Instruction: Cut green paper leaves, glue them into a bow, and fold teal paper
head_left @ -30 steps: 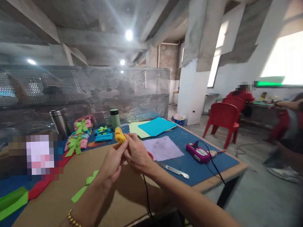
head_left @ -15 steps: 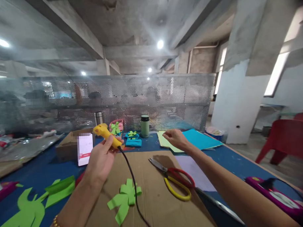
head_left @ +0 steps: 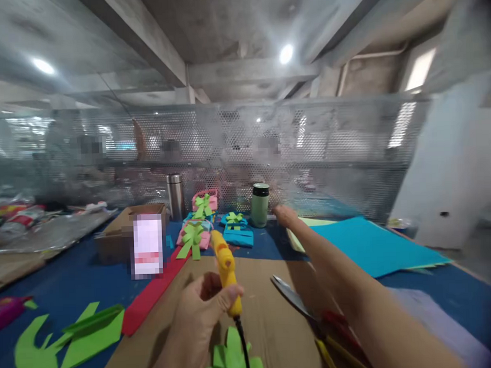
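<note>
My left hand is closed around the handle of a yellow glue gun, whose tip points up and away. Its black cord runs down past a green paper bow on the cardboard. Over at the right, my right hand reaches toward the far side of the table, near a green bottle and the edge of the paper sheets. Its fingers are bunched, blurred and partly hidden, so any hold is unclear. Beneath the right forearm lie scissors with red and yellow handles, partly covered.
A cardboard sheet covers the middle of the blue table. Small pink pouches and a blue pouch with green bows stand behind it. Left are a phone, box, red strip and green pieces. Blue sheets lie right.
The view has shifted, so the table things appear farther right. My left hand has lowered and turned the glue gun more upright. My right hand has moved from above the sheets toward the bottle.
</note>
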The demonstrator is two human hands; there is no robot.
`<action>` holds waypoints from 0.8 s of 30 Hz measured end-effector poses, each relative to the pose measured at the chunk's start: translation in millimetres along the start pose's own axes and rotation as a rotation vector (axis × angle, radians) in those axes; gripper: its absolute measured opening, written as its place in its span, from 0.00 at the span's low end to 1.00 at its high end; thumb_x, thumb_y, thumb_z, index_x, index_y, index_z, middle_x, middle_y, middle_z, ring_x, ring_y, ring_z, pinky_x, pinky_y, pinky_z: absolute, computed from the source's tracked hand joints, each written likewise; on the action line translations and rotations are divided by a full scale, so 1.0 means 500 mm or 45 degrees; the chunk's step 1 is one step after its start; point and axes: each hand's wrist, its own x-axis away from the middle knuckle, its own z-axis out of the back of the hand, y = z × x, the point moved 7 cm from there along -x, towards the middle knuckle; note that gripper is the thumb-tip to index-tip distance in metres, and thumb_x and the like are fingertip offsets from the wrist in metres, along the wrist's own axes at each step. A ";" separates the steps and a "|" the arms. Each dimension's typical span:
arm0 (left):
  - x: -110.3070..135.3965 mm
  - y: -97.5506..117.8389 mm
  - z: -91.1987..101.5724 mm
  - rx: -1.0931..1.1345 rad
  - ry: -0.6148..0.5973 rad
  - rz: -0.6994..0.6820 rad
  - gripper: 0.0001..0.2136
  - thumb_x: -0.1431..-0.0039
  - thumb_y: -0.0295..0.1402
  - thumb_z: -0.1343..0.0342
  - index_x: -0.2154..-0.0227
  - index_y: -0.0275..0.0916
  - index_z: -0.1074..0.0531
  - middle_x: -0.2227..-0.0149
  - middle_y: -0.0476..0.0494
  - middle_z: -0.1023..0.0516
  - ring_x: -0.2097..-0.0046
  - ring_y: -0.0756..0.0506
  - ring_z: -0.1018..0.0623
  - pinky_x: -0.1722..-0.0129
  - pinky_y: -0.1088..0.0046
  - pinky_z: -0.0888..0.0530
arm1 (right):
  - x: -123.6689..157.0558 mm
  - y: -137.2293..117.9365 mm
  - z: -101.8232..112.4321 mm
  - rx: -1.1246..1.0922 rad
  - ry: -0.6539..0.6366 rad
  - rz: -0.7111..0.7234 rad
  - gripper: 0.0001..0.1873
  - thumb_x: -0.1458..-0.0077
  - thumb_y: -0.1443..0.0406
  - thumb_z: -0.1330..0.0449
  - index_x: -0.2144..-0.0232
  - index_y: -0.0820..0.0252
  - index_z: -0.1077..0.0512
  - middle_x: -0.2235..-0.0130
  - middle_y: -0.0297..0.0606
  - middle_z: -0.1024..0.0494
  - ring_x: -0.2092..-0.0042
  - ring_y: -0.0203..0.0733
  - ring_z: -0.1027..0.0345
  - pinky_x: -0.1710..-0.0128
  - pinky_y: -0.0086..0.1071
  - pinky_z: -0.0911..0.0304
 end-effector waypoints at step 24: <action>-0.006 0.040 0.004 0.257 0.032 -0.031 0.18 0.58 0.42 0.28 0.73 0.36 0.27 0.69 0.42 0.22 0.67 0.47 0.27 0.64 0.70 0.31 | 0.096 0.154 0.055 0.234 0.083 0.051 0.14 0.36 0.60 0.41 0.52 0.63 0.28 0.53 0.41 0.24 0.56 0.43 0.27 0.56 0.42 0.29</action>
